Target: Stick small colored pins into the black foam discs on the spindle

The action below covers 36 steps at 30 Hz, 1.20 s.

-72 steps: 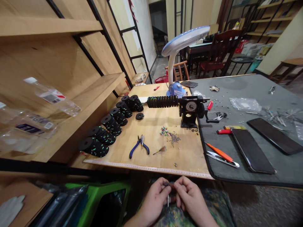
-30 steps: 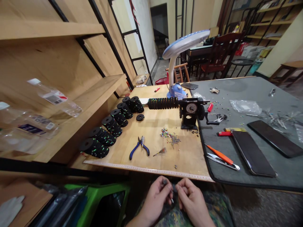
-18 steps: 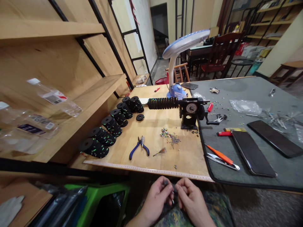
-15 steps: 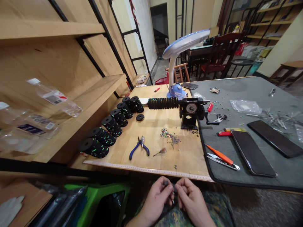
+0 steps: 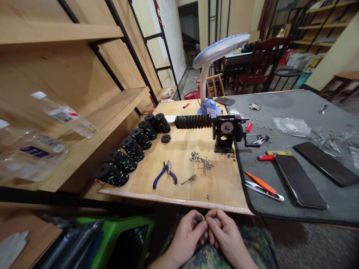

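Note:
Just past the table's front edge, above my lap, my left hand (image 5: 188, 234) is closed in a pinch on a small dark piece (image 5: 199, 218), too small to name. My right hand (image 5: 223, 232) is pinched against it, its fingertips touching those of the left; what it grips is hidden. On the table beyond lie a small metal piece (image 5: 208, 197), a tuft of fine fibres or wires (image 5: 190, 179), blue-handled pliers (image 5: 165, 175) and a heap of coloured beads (image 5: 195, 156) beside thin metal pins (image 5: 207, 165).
A hand-cranked winder (image 5: 226, 130) carries a row of black discs (image 5: 193, 121). Stacks of black foam spools (image 5: 112, 173) line the left side. A blue lamp (image 5: 209, 106) stands behind. On the grey mat (image 5: 260, 112) lie thread snips (image 5: 265, 190), an orange tool (image 5: 260, 182) and phones (image 5: 300, 181).
My hands have come closer together, the right one shifting slightly left so that the fingertips meet. The things on the table have not moved.

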### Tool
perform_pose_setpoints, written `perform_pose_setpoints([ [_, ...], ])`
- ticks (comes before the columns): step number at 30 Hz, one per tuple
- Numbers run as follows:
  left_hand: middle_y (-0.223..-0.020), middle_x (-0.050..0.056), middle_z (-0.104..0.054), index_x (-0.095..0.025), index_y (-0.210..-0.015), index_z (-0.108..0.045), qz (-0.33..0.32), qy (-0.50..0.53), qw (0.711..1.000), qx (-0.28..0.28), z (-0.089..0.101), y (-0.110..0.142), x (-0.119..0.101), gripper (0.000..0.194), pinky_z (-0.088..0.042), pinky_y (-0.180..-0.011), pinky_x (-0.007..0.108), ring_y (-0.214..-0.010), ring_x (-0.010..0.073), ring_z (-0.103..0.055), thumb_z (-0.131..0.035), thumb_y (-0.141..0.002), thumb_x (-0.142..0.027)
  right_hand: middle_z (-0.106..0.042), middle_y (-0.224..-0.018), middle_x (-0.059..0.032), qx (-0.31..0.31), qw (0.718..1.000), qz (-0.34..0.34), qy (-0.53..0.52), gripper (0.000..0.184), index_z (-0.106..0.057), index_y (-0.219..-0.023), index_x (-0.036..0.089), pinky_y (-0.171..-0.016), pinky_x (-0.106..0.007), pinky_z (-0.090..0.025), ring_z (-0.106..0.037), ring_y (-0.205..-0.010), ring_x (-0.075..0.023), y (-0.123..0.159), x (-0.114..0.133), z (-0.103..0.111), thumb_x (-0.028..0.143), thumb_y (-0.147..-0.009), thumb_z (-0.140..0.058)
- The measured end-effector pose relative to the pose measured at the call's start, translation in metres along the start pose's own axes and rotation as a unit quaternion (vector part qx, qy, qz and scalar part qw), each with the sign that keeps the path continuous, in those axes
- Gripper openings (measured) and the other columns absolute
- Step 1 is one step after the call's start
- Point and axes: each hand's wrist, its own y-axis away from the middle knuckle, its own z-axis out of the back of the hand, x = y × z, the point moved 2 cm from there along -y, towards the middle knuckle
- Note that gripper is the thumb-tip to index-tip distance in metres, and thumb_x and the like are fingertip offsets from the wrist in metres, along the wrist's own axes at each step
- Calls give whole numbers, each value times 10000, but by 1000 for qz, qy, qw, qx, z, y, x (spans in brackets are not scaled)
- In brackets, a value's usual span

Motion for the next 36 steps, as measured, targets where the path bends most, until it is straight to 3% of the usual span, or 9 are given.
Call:
perform_pose_setpoints([
  [5, -531, -43, -527, -158, -711, -491, 5, 0, 1000, 5, -1, 0, 3, 432, -371, -460, 198, -455, 73, -457, -658, -710, -557, -489, -359, 95, 3, 1000, -4, -16, 469, -494, -745, 196, -314, -142, -226, -314, -277, -39, -3, -4, -1, 657, -734, -580],
  [12, -554, -30, -554, -156, -707, -489, 5, 25, 1000, 18, -3, -1, 6, 454, -400, -457, 199, -451, 76, -491, -683, -681, -566, -359, -298, 152, -15, 999, 3, -48, 455, -457, -695, 214, -315, -147, -264, -267, -240, -34, -6, -10, -2, 649, -714, -591],
  [16, -580, -31, -557, -156, -737, -504, -2, 47, 999, 1, -3, 0, 1, 429, -427, -470, 201, -473, 79, -498, -678, -701, -547, -440, -332, 121, -9, 999, -9, -47, 475, -450, -702, 214, -270, -136, -156, -261, -227, -29, -7, -10, -3, 669, -702, -582],
  [19, -558, -39, -547, -160, -758, -499, 3, 52, 999, -3, -3, 1, 1, 414, -415, -447, 197, -444, 76, -481, -655, -727, -542, -491, -368, 101, -3, 999, -7, -46, 476, -461, -737, 206, -270, -133, -157, -273, -237, -27, -8, -9, -2, 670, -721, -568],
  [26, -546, -57, -497, -173, -766, -490, -46, 5, 999, -21, 0, 1, 3, 334, -349, -429, 168, -447, 64, -426, -587, -817, -489, -460, -379, 99, 16, 998, 33, 58, 385, -517, -770, 185, -330, -151, -246, -335, -291, -46, -1, -3, 5, 566, -829, -520],
  [31, -569, -46, -499, -172, -774, -491, -59, -11, 998, -20, 0, 3, 3, 342, -369, -441, 174, -473, 74, -448, -579, -819, -499, -482, -438, 87, 26, 991, 75, 106, 314, -517, -768, 186, -355, -160, -260, -370, -320, -49, 2, 2, 6, 487, -856, -513],
  [36, -632, -34, -505, -171, -775, -492, -48, -5, 999, -13, -3, 2, 4, 352, -436, -470, 196, -529, 96, -503, -633, -770, -494, -378, -349, 138, 4, 1000, 15, 6, 373, -463, -726, 212, -305, -145, -191, -268, -264, -37, -4, 2, 5, 564, -770, -574],
])
